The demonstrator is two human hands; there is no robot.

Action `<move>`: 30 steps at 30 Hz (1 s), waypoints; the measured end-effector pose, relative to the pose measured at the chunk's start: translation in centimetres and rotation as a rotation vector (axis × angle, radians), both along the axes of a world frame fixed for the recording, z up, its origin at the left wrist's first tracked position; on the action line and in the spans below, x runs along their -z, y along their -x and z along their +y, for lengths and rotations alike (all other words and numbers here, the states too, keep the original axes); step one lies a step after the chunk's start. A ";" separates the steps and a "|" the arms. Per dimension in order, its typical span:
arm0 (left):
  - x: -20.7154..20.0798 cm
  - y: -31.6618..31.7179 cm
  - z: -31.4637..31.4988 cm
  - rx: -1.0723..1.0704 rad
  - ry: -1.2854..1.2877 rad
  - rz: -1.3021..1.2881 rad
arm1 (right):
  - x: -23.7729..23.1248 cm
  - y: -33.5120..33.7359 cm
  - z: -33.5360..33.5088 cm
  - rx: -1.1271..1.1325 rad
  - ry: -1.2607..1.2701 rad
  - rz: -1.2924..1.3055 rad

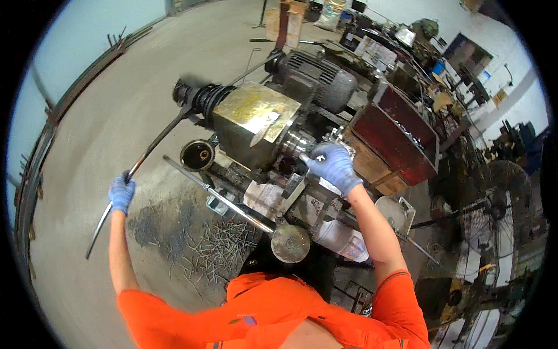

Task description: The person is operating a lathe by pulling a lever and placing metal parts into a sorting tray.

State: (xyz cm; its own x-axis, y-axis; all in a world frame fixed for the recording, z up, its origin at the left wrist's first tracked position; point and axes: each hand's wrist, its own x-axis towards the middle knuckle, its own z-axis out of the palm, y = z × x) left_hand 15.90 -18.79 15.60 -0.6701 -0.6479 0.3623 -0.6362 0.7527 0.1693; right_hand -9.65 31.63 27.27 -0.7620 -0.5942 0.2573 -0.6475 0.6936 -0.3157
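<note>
My left hand [121, 193], in a blue glove, is wrapped round a long metal lever [152, 145]. That lever runs up to the black ribbed end [203, 99] of a lathe-like machine. My right hand [333, 167], gloved alike, is beside the machine's shiny round chuck [297, 143]. Its fingers are bent together, and a small bright bit shows at them; what they hold is too small to name. Between chuck and lever sits the boxy metal headstock [256, 113], with a worn yellowish top. A second metal handle [224, 200] slants below it toward a round metal disc [290, 243].
A dark red metal bin [395, 139] holding small shiny parts stands right of my right hand. Behind the headstock is a finned motor [317, 78]. An oily round cup [197, 155] sits at the machine's left. Thin metal scraps [224, 247] litter the floor; a fan [497, 212] stands at right.
</note>
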 end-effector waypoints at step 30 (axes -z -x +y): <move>15.5 9.1 5.3 0.348 -0.773 -0.109 | 14.7 -11.2 53.5 1.194 -0.556 -0.352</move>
State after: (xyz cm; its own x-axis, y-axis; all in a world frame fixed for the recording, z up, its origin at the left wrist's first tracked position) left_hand 6.82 -13.44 0.15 -0.8822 -0.4372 -0.1747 -0.4326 0.6064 0.6672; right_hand 1.60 85.18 12.57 -0.8552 0.5062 -0.1108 0.4867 0.8581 0.1641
